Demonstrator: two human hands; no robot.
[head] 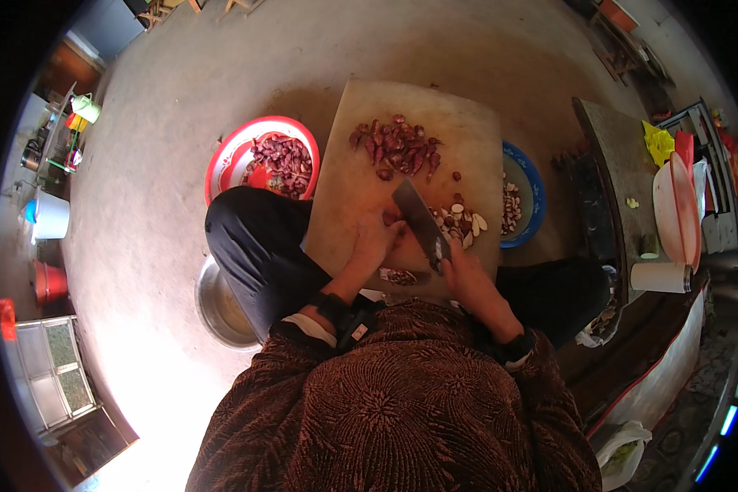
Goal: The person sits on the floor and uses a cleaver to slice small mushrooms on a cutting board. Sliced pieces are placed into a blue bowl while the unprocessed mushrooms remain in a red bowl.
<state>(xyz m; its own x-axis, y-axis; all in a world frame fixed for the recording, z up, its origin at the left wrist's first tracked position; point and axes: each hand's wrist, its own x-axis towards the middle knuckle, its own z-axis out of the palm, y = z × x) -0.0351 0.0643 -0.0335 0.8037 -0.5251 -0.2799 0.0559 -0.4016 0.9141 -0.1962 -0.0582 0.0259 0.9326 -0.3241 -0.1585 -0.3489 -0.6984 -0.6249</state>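
Note:
My right hand (467, 280) grips the handle of a broad cleaver (421, 221), its blade slanting up and left over a large cutting board (338, 178). Beside the blade, my left hand (378, 234) holds a small reddish-purple root piece (392, 217) against the board. A heap of whole reddish-purple roots (400, 147) lies on the far half of the board. Pale cut slices (461, 222) with purple skin lie right of the blade. A small printed packet or label (404, 277) is at the board's near edge.
A red-rimmed basin (215, 166) of purple roots is left of the board, and a blue basin (538, 206) of cut pieces is at its right. A metal bowl (206, 307) is by my left knee. A wooden table (615, 160) with a white cylinder (659, 277) stands at right.

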